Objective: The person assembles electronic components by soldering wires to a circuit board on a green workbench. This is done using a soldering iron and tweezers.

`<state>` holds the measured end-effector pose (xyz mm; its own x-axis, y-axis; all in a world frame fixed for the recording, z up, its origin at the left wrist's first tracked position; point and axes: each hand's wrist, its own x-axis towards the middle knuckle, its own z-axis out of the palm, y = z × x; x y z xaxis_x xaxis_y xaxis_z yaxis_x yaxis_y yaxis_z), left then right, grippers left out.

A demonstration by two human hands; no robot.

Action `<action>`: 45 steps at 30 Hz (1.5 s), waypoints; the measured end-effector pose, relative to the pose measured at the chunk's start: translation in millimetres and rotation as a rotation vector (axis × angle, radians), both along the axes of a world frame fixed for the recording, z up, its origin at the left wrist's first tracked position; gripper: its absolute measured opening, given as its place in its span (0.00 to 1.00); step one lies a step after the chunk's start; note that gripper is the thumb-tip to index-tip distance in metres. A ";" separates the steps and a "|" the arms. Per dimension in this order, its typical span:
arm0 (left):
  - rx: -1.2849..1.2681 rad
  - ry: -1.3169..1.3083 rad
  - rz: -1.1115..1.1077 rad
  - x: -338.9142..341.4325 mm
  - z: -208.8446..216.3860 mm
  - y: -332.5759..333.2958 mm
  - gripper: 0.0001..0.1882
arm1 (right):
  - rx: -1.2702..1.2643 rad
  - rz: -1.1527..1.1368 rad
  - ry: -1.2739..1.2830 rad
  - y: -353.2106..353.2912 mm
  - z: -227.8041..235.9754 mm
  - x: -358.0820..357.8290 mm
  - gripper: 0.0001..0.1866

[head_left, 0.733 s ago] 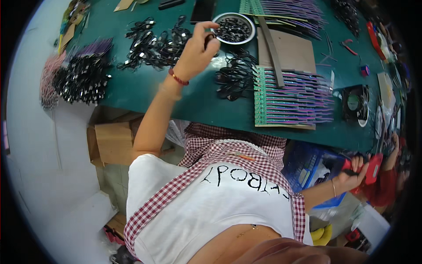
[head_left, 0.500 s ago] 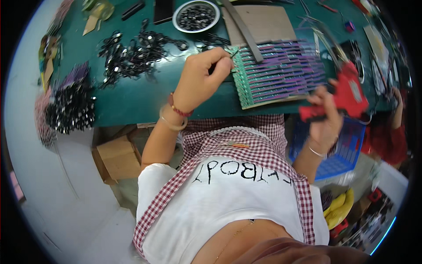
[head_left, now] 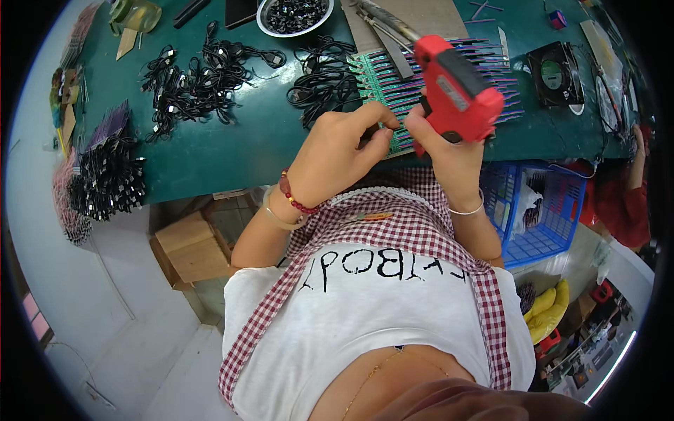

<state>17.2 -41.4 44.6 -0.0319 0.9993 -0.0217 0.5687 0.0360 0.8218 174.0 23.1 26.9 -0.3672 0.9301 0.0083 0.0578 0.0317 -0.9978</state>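
My right hand (head_left: pixel 453 158) is wrapped round a red soldering gun (head_left: pixel 456 91), its long metal barrel slanting away over the work. Beneath it lies a row of narrow green circuit boards (head_left: pixel 368 77) with purple wires or strips (head_left: pixel 502 70) running off to the right. A flat metal bar (head_left: pixel 399 63) rests across the row. My left hand (head_left: pixel 344 147) has thumb and forefinger closed at the row's near end; what they hold, if anything, is hidden. Coiled black cables (head_left: pixel 319 84) lie just left of the boards.
Another heap of black cables (head_left: pixel 196 91) is on the green table (head_left: pixel 246 144). A metal bowl (head_left: pixel 265 27) of small black parts stands at the back. Bundled cables (head_left: pixel 109 175) hang over the left edge. A black fan (head_left: pixel 554 74) sits right, above a blue basket (head_left: pixel 544 245).
The soldering gun has come left and up over the boards in my right hand. My left hand has moved down and right to the row's near end. The view has shifted slightly.
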 end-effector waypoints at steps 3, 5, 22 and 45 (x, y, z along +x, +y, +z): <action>0.051 -0.496 0.110 20.4 -19.7 2.1 0.04 | -0.218 -0.039 0.276 0.0 -2.0 0.5 0.17; 0.017 -0.644 0.222 33.2 -19.5 0.8 0.04 | -0.400 -0.046 0.522 1.7 -2.4 3.7 0.23; -0.074 -0.723 0.097 20.8 -20.9 -2.8 0.06 | -0.112 0.159 0.136 -5.9 8.5 15.3 0.07; 0.426 -0.025 0.079 15.5 -23.1 0.5 0.08 | -0.261 0.042 0.163 -9.1 -0.2 14.3 0.08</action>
